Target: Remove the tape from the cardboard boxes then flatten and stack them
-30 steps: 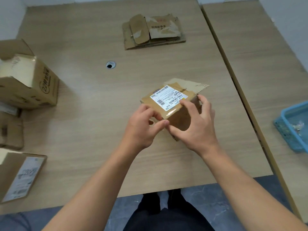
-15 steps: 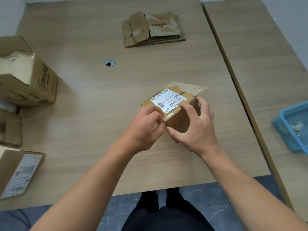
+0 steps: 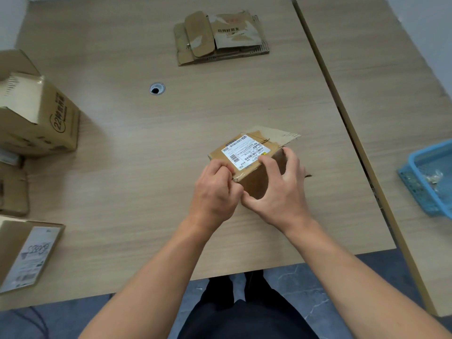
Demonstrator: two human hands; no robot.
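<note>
A small brown cardboard box [image 3: 254, 182] with a white shipping label [image 3: 243, 152] stands on the wooden table [image 3: 146, 167], one flap open at its far side. My left hand [image 3: 215, 192] has its fingers curled against the box's near left top edge, pinching at the clear tape there. My right hand [image 3: 278, 194] grips the box's right side, thumb low on the front face and fingers over the top edge. A stack of flattened cardboard [image 3: 220, 36] lies at the far middle of the table.
Several unflattened boxes sit along the left edge: a large printed box [image 3: 36, 113], a small one [image 3: 13, 189] and a labelled one [image 3: 27, 253]. A blue plastic basket [image 3: 425, 177] stands on the adjoining table at right. A cable hole [image 3: 157, 88] is in the tabletop.
My left hand has crept up the box's near left edge toward the label and curled tighter. The right hand has spread wider on the box's right side. The box has barely moved.
</note>
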